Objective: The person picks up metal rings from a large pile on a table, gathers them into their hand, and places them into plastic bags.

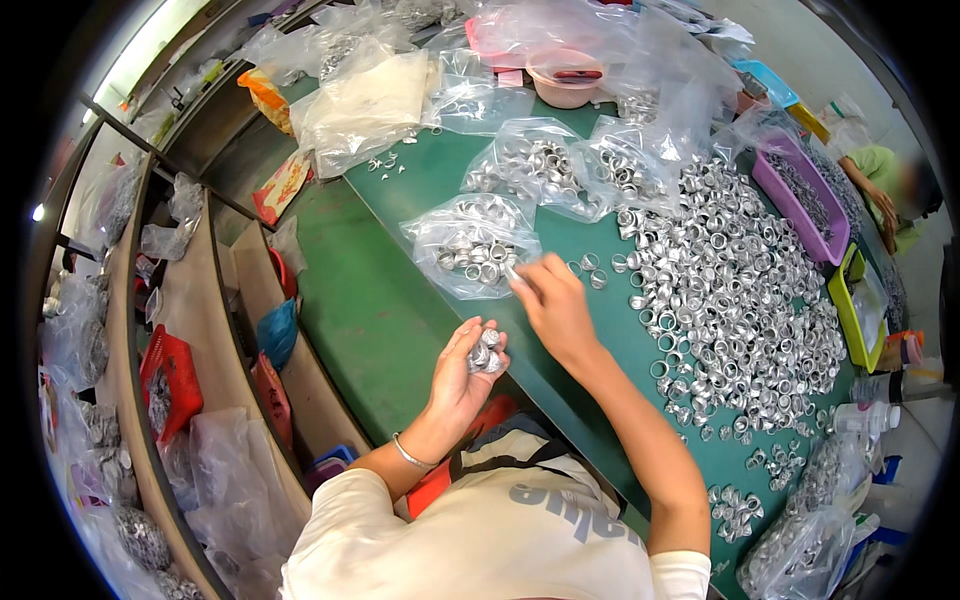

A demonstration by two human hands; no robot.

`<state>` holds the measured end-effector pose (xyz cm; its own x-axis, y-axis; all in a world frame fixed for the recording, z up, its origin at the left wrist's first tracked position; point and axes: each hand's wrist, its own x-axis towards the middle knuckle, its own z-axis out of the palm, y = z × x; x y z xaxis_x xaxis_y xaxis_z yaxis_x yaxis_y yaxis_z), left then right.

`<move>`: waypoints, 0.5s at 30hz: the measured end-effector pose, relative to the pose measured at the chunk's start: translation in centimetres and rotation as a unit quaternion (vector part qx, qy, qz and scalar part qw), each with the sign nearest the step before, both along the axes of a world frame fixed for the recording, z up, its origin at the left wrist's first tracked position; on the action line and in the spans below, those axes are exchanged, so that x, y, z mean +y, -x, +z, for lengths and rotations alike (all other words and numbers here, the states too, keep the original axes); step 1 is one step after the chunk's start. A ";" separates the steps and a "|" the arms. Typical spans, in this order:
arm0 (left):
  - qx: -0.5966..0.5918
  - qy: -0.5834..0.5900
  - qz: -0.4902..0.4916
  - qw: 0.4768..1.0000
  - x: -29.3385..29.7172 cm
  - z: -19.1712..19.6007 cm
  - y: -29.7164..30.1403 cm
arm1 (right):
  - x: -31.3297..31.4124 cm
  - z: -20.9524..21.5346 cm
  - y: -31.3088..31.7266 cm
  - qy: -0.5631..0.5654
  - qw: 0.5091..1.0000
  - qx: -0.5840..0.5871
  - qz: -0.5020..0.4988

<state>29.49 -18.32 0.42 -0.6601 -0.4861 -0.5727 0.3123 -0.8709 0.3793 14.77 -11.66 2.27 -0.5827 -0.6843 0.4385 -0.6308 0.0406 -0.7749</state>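
My left hand point(462, 377), palm up and fingers curled, cups several silver metal rings point(485, 354) beside the table's edge. Over the green table my right hand point(552, 305) has its thumb and fingertips pinched together at the side of a clear plastic bag point(428, 238). A small pale bit shows at those fingertips; whether it is a ring or the bag's edge I cannot tell. More silver rings point(480, 257) lie inside this bag. Just right of my right hand, a few loose rings point(590, 264) rest on the table.
A large heap of silver rings point(740, 300) covers the table's right side. Two more bags of rings point(540, 165) lie farther back. A purple basket point(830, 245) and a yellow-green tray point(862, 335) stand beyond the heap. Shelves point(190, 300) line the left. A co-worker's hand point(885, 215) shows far right.
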 end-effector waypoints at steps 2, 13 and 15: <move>-0.014 0.014 0.026 0.999 -0.3 -0.6 -0.3 | -2.8 -0.3 -0.1 -0.025 0.998 0.053 -0.016; 0.027 0.032 -0.039 0.998 -1.7 1.4 1.1 | 2.3 -1.1 -1.4 -0.059 0.994 -0.054 -0.080; 0.053 0.043 -0.093 0.993 -2.2 3.1 2.3 | 4.0 -1.2 -1.0 -0.074 0.989 -0.097 -0.085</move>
<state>27.23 -20.52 3.56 -0.7978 -0.3942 -0.4562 0.1907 -0.8828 0.4292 15.80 -7.64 1.03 -0.7584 -0.6172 0.2093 -0.4453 0.2562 -0.8579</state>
